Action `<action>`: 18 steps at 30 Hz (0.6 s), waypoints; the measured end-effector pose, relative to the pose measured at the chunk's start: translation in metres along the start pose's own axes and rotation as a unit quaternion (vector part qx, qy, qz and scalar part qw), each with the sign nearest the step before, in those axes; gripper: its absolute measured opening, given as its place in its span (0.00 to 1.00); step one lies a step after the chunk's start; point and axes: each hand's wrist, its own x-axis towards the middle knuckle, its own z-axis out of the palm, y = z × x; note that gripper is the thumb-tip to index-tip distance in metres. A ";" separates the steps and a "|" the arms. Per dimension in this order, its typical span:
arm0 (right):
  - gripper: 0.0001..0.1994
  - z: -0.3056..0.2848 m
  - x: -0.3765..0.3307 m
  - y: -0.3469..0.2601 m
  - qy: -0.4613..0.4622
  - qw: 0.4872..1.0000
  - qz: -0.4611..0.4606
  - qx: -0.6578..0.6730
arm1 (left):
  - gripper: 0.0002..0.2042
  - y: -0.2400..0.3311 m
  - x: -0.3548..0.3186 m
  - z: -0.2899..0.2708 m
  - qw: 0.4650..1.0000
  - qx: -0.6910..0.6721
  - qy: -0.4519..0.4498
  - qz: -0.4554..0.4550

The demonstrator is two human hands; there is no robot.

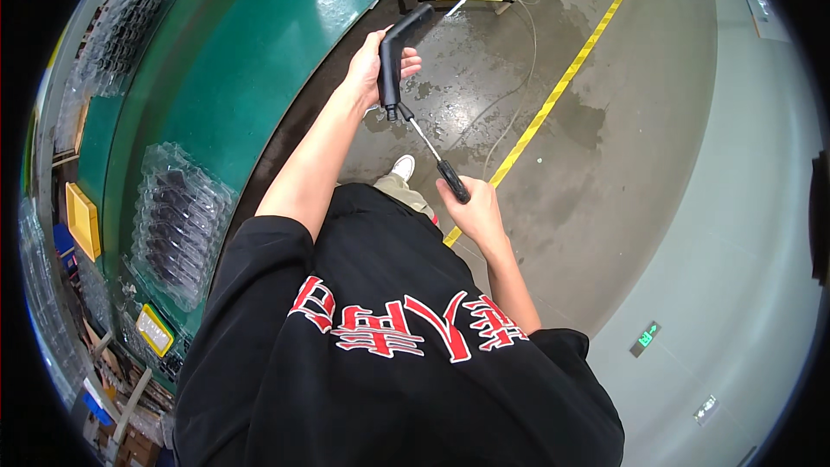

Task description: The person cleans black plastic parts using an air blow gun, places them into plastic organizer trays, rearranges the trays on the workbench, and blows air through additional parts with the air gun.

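- Our right hand [477,212] has its grip closed round a black-handled tool [450,178].
- Farther out, our left hand [366,69] curls its grip round a black angled part [391,65]; the tool's tip lies at its lower end, contact unclear.
- Leftward, our green bench [225,69] carries clear plastic trays [177,220].

Bright light, glare on green table [233,78] and floor [562,207], fisheye-bent edges, black corners

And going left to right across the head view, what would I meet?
Orange-yellow tray → lower clear packs → bent black piece → tool handle → green sign.
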 end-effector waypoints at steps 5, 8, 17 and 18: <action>0.15 -0.002 0.002 -0.005 0.001 1.000 0.006 -0.003 | 0.23 -0.001 -0.011 -0.002 0.989 0.133 -0.047 0.034; 0.16 -0.001 0.004 -0.005 0.002 1.000 0.010 -0.001 | 0.24 -0.003 -0.015 -0.005 0.988 0.143 -0.060 0.025; 0.19 0.005 0.020 0.006 0.025 0.999 0.019 -0.013 | 0.24 -0.003 -0.019 -0.009 0.970 0.232 -0.065 0.041; 0.19 0.005 0.022 0.006 0.030 0.999 0.021 -0.012 | 0.24 -0.003 -0.020 -0.010 0.967 0.244 -0.064 0.045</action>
